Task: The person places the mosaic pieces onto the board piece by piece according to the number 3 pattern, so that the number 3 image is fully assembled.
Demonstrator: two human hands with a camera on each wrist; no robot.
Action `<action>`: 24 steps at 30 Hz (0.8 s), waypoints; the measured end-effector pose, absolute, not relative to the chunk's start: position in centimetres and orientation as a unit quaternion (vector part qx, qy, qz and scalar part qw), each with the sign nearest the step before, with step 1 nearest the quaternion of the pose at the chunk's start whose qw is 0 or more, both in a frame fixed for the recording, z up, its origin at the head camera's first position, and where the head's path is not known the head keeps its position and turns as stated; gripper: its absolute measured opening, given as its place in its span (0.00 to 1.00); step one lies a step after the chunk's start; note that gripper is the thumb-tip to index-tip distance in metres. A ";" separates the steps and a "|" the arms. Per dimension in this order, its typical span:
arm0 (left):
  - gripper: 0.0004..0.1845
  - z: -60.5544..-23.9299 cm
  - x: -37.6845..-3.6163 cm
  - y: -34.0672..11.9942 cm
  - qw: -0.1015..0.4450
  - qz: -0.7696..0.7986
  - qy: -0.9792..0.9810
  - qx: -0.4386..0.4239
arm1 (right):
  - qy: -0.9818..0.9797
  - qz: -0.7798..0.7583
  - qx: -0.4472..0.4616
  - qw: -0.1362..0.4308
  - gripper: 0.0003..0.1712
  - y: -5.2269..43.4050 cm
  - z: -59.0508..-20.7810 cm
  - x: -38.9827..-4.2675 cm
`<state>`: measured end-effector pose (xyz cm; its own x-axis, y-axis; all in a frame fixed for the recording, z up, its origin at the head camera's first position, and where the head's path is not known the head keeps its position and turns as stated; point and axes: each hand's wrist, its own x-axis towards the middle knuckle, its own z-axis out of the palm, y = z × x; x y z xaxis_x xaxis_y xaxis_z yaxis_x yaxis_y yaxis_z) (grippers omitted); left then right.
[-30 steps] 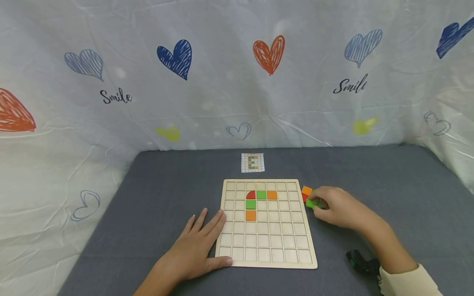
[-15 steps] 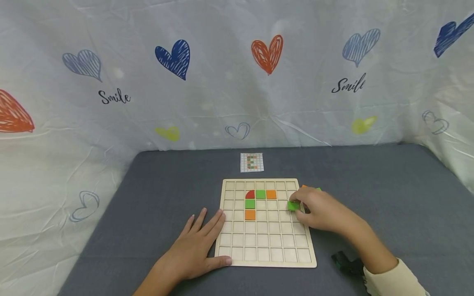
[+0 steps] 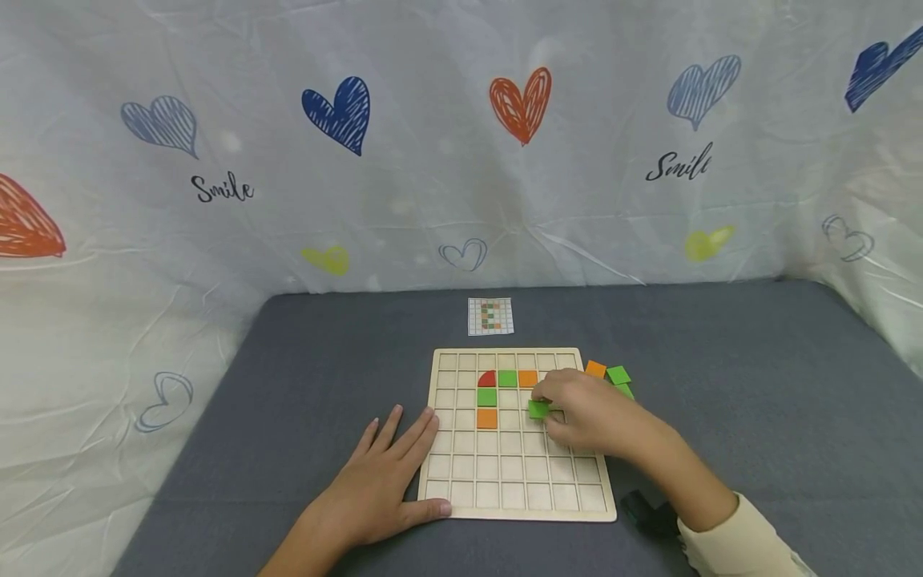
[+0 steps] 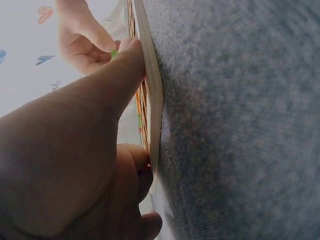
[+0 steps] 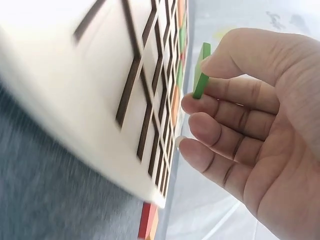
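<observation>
My right hand [image 3: 594, 413] pinches a green square tile [image 3: 538, 409] between thumb and fingers over the right part of the wooden grid board [image 3: 513, 497]. In the right wrist view the green tile [image 5: 202, 71] is seen nearly edge-on, above the grid. My left hand [image 3: 375, 489] lies with spread fingers at the board's left edge, its thumb on the near left corner. Set in the grid are a red quarter-round tile [image 3: 488, 379], two green tiles, one being the upper green tile [image 3: 508, 379], and two orange tiles, one being the lower orange tile [image 3: 487, 418].
Loose tiles lie right of the board, among them an orange tile [image 3: 595, 369] and a green tile [image 3: 618, 375]. Behind the board lies a small printed pattern card [image 3: 491, 317]. A dark object [image 3: 645, 513] shows beside the right forearm. A heart-print cloth backs the grey table [image 3: 346, 361].
My right hand has carried the green tile leftward from the loose tiles beside the board to over the grid. The left hand has stayed in place.
</observation>
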<state>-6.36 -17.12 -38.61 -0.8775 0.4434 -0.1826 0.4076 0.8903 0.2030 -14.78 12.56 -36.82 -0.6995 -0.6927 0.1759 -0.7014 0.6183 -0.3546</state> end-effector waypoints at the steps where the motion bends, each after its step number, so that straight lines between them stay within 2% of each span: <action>1: 0.52 -38.6 -6.4 -17.1 0.113 0.079 0.966 0.220 | -0.898 0.199 0.392 0.014 0.08 12.3 -36.8 -14.8; 8: 0.52 -38.8 -6.5 -17.1 0.115 0.083 0.965 0.221 | -0.898 0.172 0.405 0.019 0.11 10.9 -37.2 -14.9; 16: 0.52 -38.9 -6.5 -17.1 0.120 0.079 0.965 0.219 | -0.905 0.155 0.396 0.006 0.09 10.1 -37.3 -14.8; 24: 0.52 -38.8 -6.5 -17.1 0.116 0.079 0.966 0.219 | -0.896 0.148 0.417 0.037 0.09 9.5 -37.5 -14.8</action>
